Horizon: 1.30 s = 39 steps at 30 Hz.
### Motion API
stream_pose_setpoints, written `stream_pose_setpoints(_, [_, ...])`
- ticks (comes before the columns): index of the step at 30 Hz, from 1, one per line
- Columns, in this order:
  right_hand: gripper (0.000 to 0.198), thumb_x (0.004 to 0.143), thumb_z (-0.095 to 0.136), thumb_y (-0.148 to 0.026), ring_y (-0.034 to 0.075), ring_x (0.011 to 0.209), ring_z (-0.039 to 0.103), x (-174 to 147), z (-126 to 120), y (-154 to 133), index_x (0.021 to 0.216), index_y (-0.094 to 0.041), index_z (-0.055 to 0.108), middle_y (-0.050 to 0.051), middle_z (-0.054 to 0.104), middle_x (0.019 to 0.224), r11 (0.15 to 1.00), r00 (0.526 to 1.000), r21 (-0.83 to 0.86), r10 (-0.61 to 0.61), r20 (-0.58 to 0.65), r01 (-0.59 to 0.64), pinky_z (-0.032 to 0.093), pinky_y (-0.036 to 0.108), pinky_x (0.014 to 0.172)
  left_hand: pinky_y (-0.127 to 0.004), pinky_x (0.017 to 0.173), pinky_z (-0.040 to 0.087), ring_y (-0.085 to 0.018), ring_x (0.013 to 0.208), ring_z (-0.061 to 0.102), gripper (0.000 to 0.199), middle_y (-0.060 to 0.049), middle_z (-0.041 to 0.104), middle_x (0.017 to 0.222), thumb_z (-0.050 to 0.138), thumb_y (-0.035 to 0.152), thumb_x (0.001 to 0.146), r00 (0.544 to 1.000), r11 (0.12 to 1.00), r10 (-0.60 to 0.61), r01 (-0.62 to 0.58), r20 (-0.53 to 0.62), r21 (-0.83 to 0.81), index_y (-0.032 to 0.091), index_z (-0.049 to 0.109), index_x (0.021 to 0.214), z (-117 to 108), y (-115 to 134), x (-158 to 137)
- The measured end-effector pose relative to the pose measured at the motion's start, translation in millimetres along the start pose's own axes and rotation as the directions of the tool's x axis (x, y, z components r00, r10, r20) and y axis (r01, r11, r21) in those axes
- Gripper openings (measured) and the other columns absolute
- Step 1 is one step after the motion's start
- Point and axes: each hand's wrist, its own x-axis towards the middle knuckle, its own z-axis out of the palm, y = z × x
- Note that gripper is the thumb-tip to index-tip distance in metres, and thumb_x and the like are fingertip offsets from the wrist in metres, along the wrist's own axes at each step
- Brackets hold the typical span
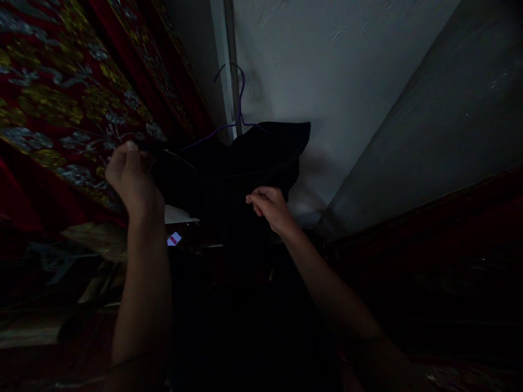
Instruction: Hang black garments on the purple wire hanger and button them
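Note:
A dark garment [261,149] hangs on a thin purple clothes hanger [241,98] in front of a pale wall. My left hand [134,174] is closed in a pinch on the garment's left edge, pulling it out to the side. Lower and to the right, my right hand [269,206] is closed with its fingertips pinched at the front of the garment. The cloth between the hands is too dark to show its folds or its exact kind. The hanger's left arm slopes down toward the raised cloth near my left hand.
A red curtain-like cloth [53,103] with gold and silver flower patterns fills the upper left. A narrow pale upright strip [223,49] runs behind the hanger. A lit phone screen [174,238] shows below my left hand. Dim clutter lies at lower left.

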Motion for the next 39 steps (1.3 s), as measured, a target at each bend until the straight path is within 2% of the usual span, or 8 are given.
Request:
stream_pose_setpoints(2, [0.02,0.072,0.067,-0.032,0.006,0.036,0.037,-17.9,5.0,-0.7,0.061,-0.017,0.061,-0.008,0.046,0.039,0.998,0.997,0.065,0.009,0.072,-0.014,0.024,0.021,0.043,-0.026,0.073,0.05,-0.01,0.077,0.061,0.026,0.005,0.057,0.067,0.049,0.026,0.102,0.954,0.941,-0.3,0.293,-0.018,-0.168,0.023,0.047,0.077,-23.6,-26.9,-9.8])
stream_pose_setpoints(4, [0.021,0.072,0.068,-0.035,0.006,0.036,0.036,-35.2,12.4,1.6,0.061,-0.018,0.061,-0.008,0.045,0.039,0.988,0.992,0.143,0.044,0.121,-0.062,0.023,0.021,0.043,-0.025,0.069,0.05,-0.011,0.07,0.062,0.025,0.004,0.058,0.061,0.054,0.025,0.096,0.817,0.782,-0.576,0.539,-0.033,-0.313,0.023,0.046,0.072,-34.5,-45.8,-40.3])
stream_pose_setpoints(14, [0.022,0.067,0.068,-0.036,0.005,0.04,0.025,-77.0,-18.8,59.2,0.06,-0.018,0.057,-0.007,0.045,0.048,0.92,0.959,0.283,0.282,0.003,-0.271,0.016,0.023,0.044,-0.032,0.082,0.056,-0.021,0.09,0.073,0.022,-0.004,0.075,0.085,0.066,0.045,0.085,0.662,0.602,-0.736,0.737,0.145,-0.308,0.023,0.065,0.082,-2.8,-47.2,-201.1])
stream_pose_setpoints(23, [0.057,0.073,0.072,-0.02,0.024,0.115,0.062,-88.0,1.1,56.3,0.128,-0.023,0.059,0.008,0.066,0.127,0.977,0.977,-0.168,-0.101,0.188,0.133,0.047,0.037,0.1,-0.027,0.084,0.051,-0.015,0.087,0.064,0.021,-0.002,0.067,0.091,0.075,0.04,0.085,0.779,0.793,-0.508,0.59,0.367,-0.154,0.021,0.068,0.082,34.7,30.9,-214.7])
stream_pose_setpoints(30, [0.025,0.094,0.048,-0.03,0.022,0.09,0.065,-73.7,1.0,33.0,0.1,-0.025,0.071,0.002,0.073,0.095,0.988,0.981,-0.114,-0.083,0.177,0.105,0.049,0.035,0.088,-0.041,0.111,0.042,-0.025,0.123,0.058,0.023,-0.009,0.065,0.12,0.061,0.043,0.095,0.89,0.969,-0.239,0.192,0.388,0.156,0.023,0.072,0.099,32.8,33.4,-197.5])
stream_pose_setpoints(32, [0.023,0.091,0.05,-0.031,0.021,0.086,0.064,-62.4,-5.9,19.8,0.092,-0.024,0.072,0.001,0.072,0.087,0.988,0.97,-0.109,-0.081,0.231,0.108,0.049,0.032,0.083,-0.04,0.11,0.045,-0.026,0.125,0.059,0.031,-0.01,0.067,0.124,0.055,0.048,0.098,0.814,0.958,-0.287,0.237,0.504,0.163,0.025,0.072,0.111,26.0,23.3,-193.0])
stream_pose_setpoints(37, [0.022,0.082,0.048,-0.025,0.019,0.078,0.061,-22.7,-31.2,-24.9,0.075,-0.021,0.069,0.001,0.066,0.074,0.935,0.929,-0.171,-0.263,0.26,0.312,0.048,0.031,0.081,-0.033,0.071,0.058,-0.027,0.082,0.072,0.032,-0.006,0.077,0.086,0.066,0.049,0.09,0.402,0.865,-0.481,0.364,0.779,0.346,0.021,0.079,0.094,-4.0,-4.8,-187.7])
stream_pose_setpoints(39, [0.022,0.078,0.046,-0.02,0.019,0.082,0.062,-2.4,-39.6,-36.7,0.074,-0.021,0.068,0.001,0.067,0.077,0.903,0.909,-0.17,-0.356,0.216,0.394,0.048,0.031,0.085,-0.033,0.067,0.058,-0.026,0.076,0.071,0.03,-0.005,0.078,0.087,0.066,0.047,0.09,0.304,0.84,-0.519,0.357,0.799,0.409,0.02,0.08,0.092,-17.5,-9.2,-179.4])
